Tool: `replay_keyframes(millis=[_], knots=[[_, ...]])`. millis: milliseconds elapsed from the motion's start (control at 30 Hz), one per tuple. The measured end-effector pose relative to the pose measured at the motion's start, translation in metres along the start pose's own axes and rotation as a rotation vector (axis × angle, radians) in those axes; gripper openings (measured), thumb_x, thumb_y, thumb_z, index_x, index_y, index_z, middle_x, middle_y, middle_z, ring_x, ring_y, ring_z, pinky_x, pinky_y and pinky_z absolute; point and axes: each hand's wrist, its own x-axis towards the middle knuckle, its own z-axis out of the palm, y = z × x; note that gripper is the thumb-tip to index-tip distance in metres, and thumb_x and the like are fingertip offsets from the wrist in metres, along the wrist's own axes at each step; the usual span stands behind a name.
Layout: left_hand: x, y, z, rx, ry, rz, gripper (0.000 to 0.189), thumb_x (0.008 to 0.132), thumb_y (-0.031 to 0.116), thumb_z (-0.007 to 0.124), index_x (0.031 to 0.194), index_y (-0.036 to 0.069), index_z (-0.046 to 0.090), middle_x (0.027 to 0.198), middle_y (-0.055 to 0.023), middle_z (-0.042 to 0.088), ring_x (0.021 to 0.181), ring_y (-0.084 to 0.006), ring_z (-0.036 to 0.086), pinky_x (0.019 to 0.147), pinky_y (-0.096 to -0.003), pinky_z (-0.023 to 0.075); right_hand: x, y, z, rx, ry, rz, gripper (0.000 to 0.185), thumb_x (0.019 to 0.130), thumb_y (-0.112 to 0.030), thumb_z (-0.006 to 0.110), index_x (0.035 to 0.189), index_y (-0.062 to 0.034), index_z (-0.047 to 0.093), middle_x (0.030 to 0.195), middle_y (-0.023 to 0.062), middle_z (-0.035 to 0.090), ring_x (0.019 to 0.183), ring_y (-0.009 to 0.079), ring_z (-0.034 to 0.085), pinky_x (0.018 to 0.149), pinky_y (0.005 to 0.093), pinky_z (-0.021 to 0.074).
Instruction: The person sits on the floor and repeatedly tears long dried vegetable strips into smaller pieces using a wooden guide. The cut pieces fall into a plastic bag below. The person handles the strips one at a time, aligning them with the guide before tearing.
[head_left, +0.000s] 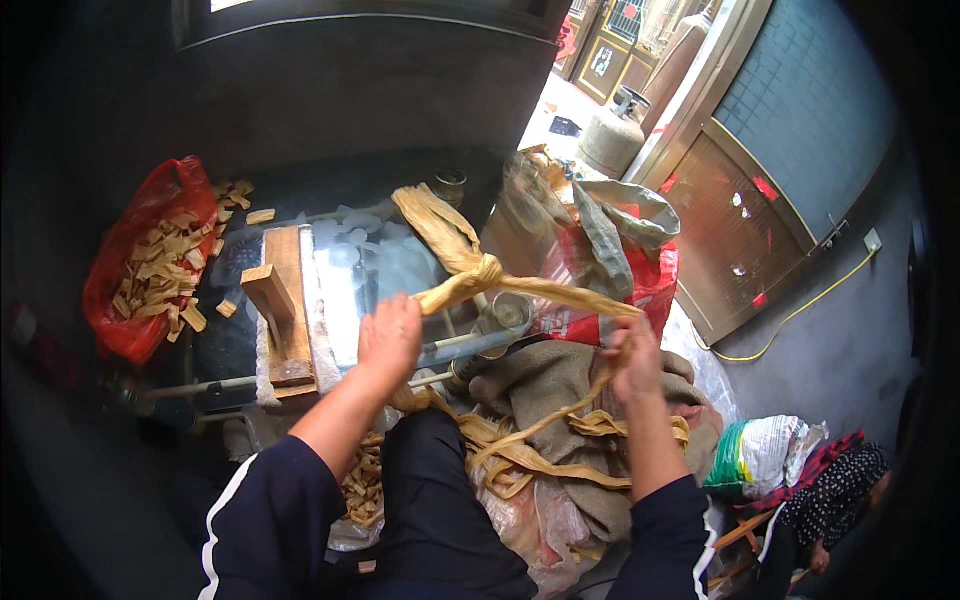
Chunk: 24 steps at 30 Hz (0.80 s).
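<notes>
A tan, flat strip of fibrous-looking material (559, 289) is stretched between my two hands, with a knot in it and a folded loop lying up over the glass tabletop (405, 255). My left hand (390, 337) grips the strip left of the knot. Out to the right, my right hand (637, 356) is closed on the other side of it. More of the strip trails down over my lap and a brown burlap sack (555, 375). Left of my left hand, a wooden board with an upright block (289, 300) rests on white padding on the table.
A red plastic bag (112, 285) of short cut pieces sits at the table's left. Glass jars (512, 309), a red and grey sack (649, 277) and a gas cylinder (611, 139) stand ahead and right. Another person (832, 487) is at the lower right.
</notes>
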Motion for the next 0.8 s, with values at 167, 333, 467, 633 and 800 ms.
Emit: replay_keyframes(millis=[167, 333, 467, 633, 800], knots=[[0.025, -0.035, -0.009, 0.011, 0.068, -0.205, 0.016, 0.08, 0.003, 0.055, 0.095, 0.004, 0.057, 0.108, -0.0141, 0.055, 0.101, -0.0339, 0.052, 0.079, -0.0419, 0.0522, 0.031, -0.056, -0.128, -0.126, 0.324, -0.334, 0.028, 0.1, -0.035, 0.045, 0.097, -0.0088, 0.056, 0.07, -0.0021, 0.049, 0.055, 0.0062, 0.045, 0.05, 0.0194, 0.0386], [0.048, -0.071, -0.01, -0.629, 0.135, -0.673, 0.028, 0.082, 0.006, 0.049, 0.108, 0.003, 0.06, 0.091, -0.0202, 0.066, 0.081, -0.0345, 0.063, 0.075, -0.0405, 0.0486, 0.021, -0.074, -0.162, -0.429, 0.65, -0.584, 0.036, 0.099, -0.039, 0.043, 0.114, -0.0084, 0.055, 0.102, 0.0053, 0.062, 0.087, 0.0163, 0.062, 0.066, 0.0255, 0.0444], [0.067, -0.076, 0.018, -1.202, 0.487, -0.922, 0.022, 0.083, -0.002, 0.049, 0.102, 0.003, 0.061, 0.087, -0.01, 0.064, 0.077, -0.0194, 0.06, 0.066, -0.034, 0.0485, 0.028, -0.104, -0.233, -0.288, 0.919, -0.707, 0.047, 0.098, -0.042, 0.044, 0.126, -0.0054, 0.05, 0.12, 0.0093, 0.06, 0.106, 0.024, 0.061, 0.08, 0.0333, 0.0465], [0.073, -0.069, 0.011, -1.359, 0.557, -0.915, 0.028, 0.084, -0.003, 0.051, 0.11, 0.005, 0.055, 0.095, -0.0097, 0.062, 0.078, -0.0195, 0.059, 0.068, -0.0326, 0.0494, 0.002, -0.153, -0.318, -0.533, 0.995, -0.761, 0.047, 0.098, -0.042, 0.045, 0.131, -0.0092, 0.047, 0.129, 0.0062, 0.054, 0.107, 0.0211, 0.06, 0.083, 0.0344, 0.0448], [0.077, -0.064, 0.017, -1.251, 0.283, -0.595, 0.049, 0.085, 0.01, 0.064, 0.13, 0.004, 0.046, 0.114, -0.0131, 0.059, 0.097, -0.0222, 0.058, 0.083, -0.0353, 0.0471, -0.024, -0.096, -0.204, -0.799, 0.604, -0.619, 0.033, 0.101, -0.035, 0.041, 0.118, -0.0097, 0.054, 0.114, 0.0013, 0.056, 0.086, 0.0116, 0.059, 0.066, 0.0242, 0.0434]])
